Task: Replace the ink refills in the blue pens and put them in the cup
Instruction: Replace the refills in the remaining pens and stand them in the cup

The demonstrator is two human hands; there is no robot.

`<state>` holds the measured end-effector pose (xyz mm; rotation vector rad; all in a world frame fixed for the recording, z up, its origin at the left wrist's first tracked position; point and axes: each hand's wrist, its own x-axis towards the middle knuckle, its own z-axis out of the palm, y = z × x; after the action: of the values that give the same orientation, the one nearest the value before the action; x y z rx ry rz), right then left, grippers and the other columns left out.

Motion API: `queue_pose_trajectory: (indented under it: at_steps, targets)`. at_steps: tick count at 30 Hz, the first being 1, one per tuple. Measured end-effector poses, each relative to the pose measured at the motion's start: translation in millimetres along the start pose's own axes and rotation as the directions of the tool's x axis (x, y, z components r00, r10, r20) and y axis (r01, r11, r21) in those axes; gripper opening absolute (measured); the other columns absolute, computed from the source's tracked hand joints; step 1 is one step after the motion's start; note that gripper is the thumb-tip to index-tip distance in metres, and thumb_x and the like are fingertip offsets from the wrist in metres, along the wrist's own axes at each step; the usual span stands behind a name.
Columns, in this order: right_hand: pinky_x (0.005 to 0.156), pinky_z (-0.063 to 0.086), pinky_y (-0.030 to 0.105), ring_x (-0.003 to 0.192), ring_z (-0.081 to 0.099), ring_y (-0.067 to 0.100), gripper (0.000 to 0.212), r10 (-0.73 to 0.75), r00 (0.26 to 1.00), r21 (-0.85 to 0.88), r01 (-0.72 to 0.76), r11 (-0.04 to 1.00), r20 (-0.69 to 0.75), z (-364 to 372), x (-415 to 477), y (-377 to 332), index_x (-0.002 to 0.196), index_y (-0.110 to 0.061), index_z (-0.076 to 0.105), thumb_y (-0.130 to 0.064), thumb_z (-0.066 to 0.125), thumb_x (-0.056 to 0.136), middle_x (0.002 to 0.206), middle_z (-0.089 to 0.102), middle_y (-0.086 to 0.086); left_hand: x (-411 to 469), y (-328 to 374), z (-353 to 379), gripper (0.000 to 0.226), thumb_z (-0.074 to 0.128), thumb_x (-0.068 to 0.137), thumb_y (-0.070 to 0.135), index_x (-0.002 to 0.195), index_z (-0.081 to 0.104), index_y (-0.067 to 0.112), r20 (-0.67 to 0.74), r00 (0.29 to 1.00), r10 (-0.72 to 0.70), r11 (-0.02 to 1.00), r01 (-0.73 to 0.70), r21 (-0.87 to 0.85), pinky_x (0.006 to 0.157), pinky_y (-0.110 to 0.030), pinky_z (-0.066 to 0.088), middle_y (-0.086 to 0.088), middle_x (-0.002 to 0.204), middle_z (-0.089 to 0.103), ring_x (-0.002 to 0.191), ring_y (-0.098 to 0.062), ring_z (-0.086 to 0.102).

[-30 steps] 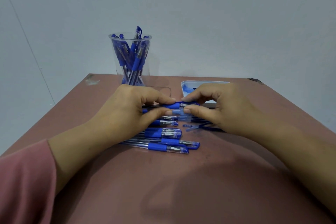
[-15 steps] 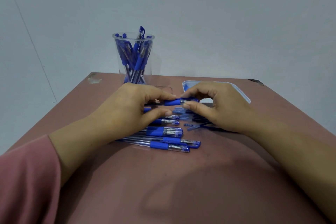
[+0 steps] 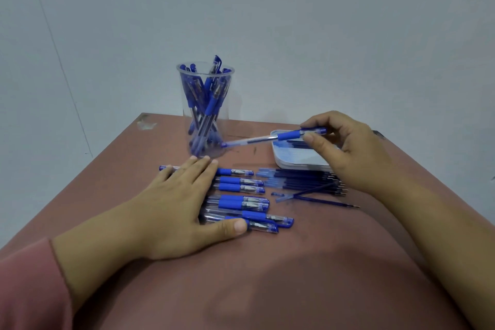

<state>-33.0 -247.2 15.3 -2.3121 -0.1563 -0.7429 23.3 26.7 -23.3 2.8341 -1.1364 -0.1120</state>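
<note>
My right hand point(image 3: 345, 150) pinches one blue pen point(image 3: 270, 138) by its tip end, holding it level above the table; its far end points left toward the foot of the clear cup point(image 3: 205, 112), which stands at the back with several blue pens in it. My left hand point(image 3: 182, 201) lies flat, fingers spread, on a row of several blue pens point(image 3: 241, 203) on the table. A pile of loose ink refills point(image 3: 308, 185) lies to the right of that row, under my right wrist.
A shallow pale tray point(image 3: 292, 159) with dark refills in it sits at the back right, partly behind my right hand. The brown table point(image 3: 267, 276) ends at a grey wall close behind the cup. A pink sleeve point(image 3: 29, 289) shows at lower left.
Both hands held one pen together over the row. Now my left hand has let go and rests flat on the row, while my right hand has lifted the pen up and back.
</note>
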Motion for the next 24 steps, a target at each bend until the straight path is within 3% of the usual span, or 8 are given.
queue_pose_trajectory:
  at_steps: [3, 6, 10, 13, 17, 20, 24]
  targets:
    - [0.074, 0.048, 0.015, 0.074, 0.059, 0.002, 0.014, 0.03, 0.995, 0.186, -0.012, 0.983, -0.099, -3.2, 6.8, -5.7, 0.097, -0.028, 0.065, -0.016, 0.065, 0.089, 0.087, 0.065, -0.008, 3.3, -1.6, 1.0, 0.126, 0.0, 0.051, 0.099, 0.15, -0.02, 0.026, 0.03, 1.0, 0.001, 1.0, -0.002, 0.029, 0.12, -0.037, -0.007, 0.014, 0.157, -0.022, 0.142, -0.003, -0.023]
    - [0.081, 0.05, 0.022, 0.077, 0.057, 0.005, 0.016, 0.027, 0.977, 0.257, 0.029, 0.966, -0.21, -11.7, 21.9, -18.2, 0.096, -0.028, 0.064, -0.013, 0.064, 0.09, 0.086, 0.062, -0.008, 3.7, -1.9, 0.2, 0.126, 0.004, 0.052, 0.1, 0.15, -0.02, 0.026, 0.049, 0.999, -0.002, 1.0, 0.001, 0.018, 0.12, -0.038, -0.006, 0.013, 0.157, -0.022, 0.143, -0.005, -0.023]
    - [0.074, 0.044, 0.012, 0.075, 0.054, -0.004, 0.013, -0.094, 0.958, 0.043, 0.109, 0.993, -0.273, -20.3, 53.4, -30.9, 0.105, -0.022, 0.062, -0.016, 0.062, 0.093, 0.092, 0.06, -0.01, 3.4, 0.6, -2.5, 0.12, 0.013, 0.059, 0.096, 0.151, -0.019, 0.025, 0.056, 0.998, -0.018, 1.0, 0.017, 0.009, 0.119, -0.036, -0.008, 0.011, 0.158, -0.02, 0.143, -0.006, -0.022]
    - [0.081, 0.044, 0.011, 0.086, 0.054, 0.0, 0.017, -0.221, 0.95, -0.21, 0.175, 0.962, -0.22, -17.0, 77.7, -35.9, 0.111, -0.017, 0.061, -0.018, 0.057, 0.095, 0.103, 0.055, -0.007, 2.7, 2.1, -3.2, 0.118, 0.015, 0.061, 0.093, 0.15, -0.02, 0.025, 0.06, 0.998, -0.02, 1.0, 0.019, 0.012, 0.119, -0.036, -0.01, 0.012, 0.158, -0.02, 0.143, -0.006, -0.022]
    - [0.083, 0.039, 0.007, 0.088, 0.051, 0.002, 0.021, -0.266, 0.957, -0.268, 0.228, 0.936, -0.117, -2.0, 107.8, -46.9, 0.115, -0.017, 0.062, -0.015, 0.054, 0.096, 0.108, 0.053, -0.003, 2.5, 2.4, -4.1, 0.118, 0.016, 0.061, 0.093, 0.15, -0.02, 0.025, 0.07, 0.997, -0.023, 1.0, 0.023, 0.006, 0.119, -0.036, -0.01, 0.011, 0.158, -0.02, 0.143, -0.006, -0.022]
    - [0.08, 0.038, 0.005, 0.086, 0.051, -0.002, 0.023, -0.242, 0.967, -0.2, 0.222, 0.954, -0.082, 14.3, 126.9, -56.4, 0.115, -0.021, 0.061, -0.014, 0.051, 0.096, 0.105, 0.053, -0.006, 2.6, 1.9, -4.6, 0.117, 0.018, 0.063, 0.093, 0.15, -0.02, 0.025, 0.072, 0.997, -0.023, 1.0, 0.023, 0.003, 0.119, -0.036, -0.01, 0.012, 0.158, -0.02, 0.143, -0.006, -0.022]
    - [0.07, 0.044, 0.012, 0.073, 0.051, 0.002, 0.02, -0.182, 0.967, 0.027, 0.189, 0.982, -0.176, 41.6, 139.9, -63.1, 0.107, -0.024, 0.053, -0.012, 0.056, 0.091, 0.091, 0.056, -0.009, 3.3, 1.2, -5.1, 0.116, 0.019, 0.065, 0.092, 0.15, -0.02, 0.025, 0.076, 0.997, -0.018, 1.0, 0.017, 0.014, 0.119, -0.036, -0.011, 0.012, 0.158, -0.021, 0.143, -0.007, -0.022]
